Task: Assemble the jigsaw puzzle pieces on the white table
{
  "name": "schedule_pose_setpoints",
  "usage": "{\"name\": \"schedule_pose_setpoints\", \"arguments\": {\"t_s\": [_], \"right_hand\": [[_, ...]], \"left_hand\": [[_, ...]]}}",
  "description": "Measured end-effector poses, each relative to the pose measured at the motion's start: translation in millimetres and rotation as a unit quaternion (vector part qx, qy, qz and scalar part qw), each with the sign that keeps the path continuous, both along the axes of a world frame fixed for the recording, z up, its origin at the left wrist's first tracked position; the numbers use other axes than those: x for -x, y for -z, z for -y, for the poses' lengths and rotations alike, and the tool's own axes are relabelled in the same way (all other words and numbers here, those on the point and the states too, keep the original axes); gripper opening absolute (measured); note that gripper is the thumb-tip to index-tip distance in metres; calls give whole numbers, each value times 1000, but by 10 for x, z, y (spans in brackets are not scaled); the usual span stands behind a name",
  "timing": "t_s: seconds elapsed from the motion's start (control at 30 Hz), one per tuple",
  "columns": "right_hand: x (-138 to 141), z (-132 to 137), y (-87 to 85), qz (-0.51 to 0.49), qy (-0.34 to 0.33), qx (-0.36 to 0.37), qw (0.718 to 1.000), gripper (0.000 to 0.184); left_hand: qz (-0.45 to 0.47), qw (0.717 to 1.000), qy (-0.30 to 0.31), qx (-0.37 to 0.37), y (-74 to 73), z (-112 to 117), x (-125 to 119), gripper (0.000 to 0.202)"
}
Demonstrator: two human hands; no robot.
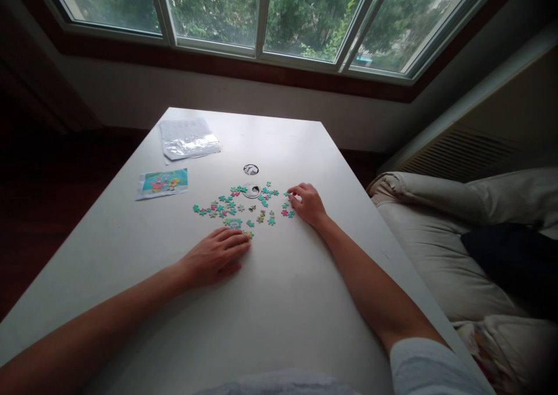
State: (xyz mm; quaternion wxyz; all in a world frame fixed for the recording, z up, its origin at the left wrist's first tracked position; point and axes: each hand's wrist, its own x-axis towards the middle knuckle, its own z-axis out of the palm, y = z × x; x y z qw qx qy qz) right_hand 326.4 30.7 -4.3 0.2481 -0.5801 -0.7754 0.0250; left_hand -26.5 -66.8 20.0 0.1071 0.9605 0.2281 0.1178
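Note:
Several small teal and pink jigsaw pieces (pixel 235 206) lie scattered on a white table (pixel 279 290). My left hand (pixel 215 257) rests flat on the table just below the pieces, fingers stretched out, fingertips close to a yellow-teal piece (pixel 248 234). At the right end of the scatter my right hand (pixel 307 202) has its fingers curled and pinched on a small piece (pixel 291 196). A round lid (pixel 251 190) lies among the pieces, and a second small round part (pixel 250 169) sits just beyond it.
A cartoon picture card (pixel 163 182) and a clear plastic bag over paper (pixel 188 139) lie at the table's far left. A cream sofa (pixel 457 238) with a dark cushion (pixel 514 255) stands to the right. Windows run along the far wall.

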Motion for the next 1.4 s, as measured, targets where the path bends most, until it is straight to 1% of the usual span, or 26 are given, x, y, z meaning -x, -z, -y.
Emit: {"name": "schedule_pose_setpoints", "arguments": {"t_s": [0.1,0.17,0.27,0.37,0.53,0.73,0.97,1.1,1.17,1.3,1.4], "right_hand": [[109,49,-28,60,-20,0,998,32],[173,70,-28,84,-39,8,996,38],[222,74,-12,87,-53,14,995,32],[221,65,3,63,-50,13,997,25],[230,65,16,48,-42,26,998,30],[264,93,9,44,-44,24,998,19],[343,137,-29,51,-5,39,998,10],[379,131,-28,55,-5,57,997,8],[375,125,-16,55,-8,61,997,7],[340,118,12,58,6,51,997,16],[322,118,22,69,16,40,997,15]], "left_hand": [[8,1000,10,3,-25,11,-20,44],[7,1000,10,4,-29,14,-33,43],[14,1000,11,6,-15,13,-42,43],[20,1000,10,8,6,8,-38,43],[33,999,-10,8,21,-1,-28,42],[45,998,-31,7,36,-21,-26,40],[37,998,-46,-2,43,-31,-21,38],[49,997,-66,-4,38,-34,-13,36],[49,996,-76,-8,37,-36,-8,36],[38,996,-84,-20,50,-46,10,36],[35,996,-82,-26,67,-54,23,37]]}}
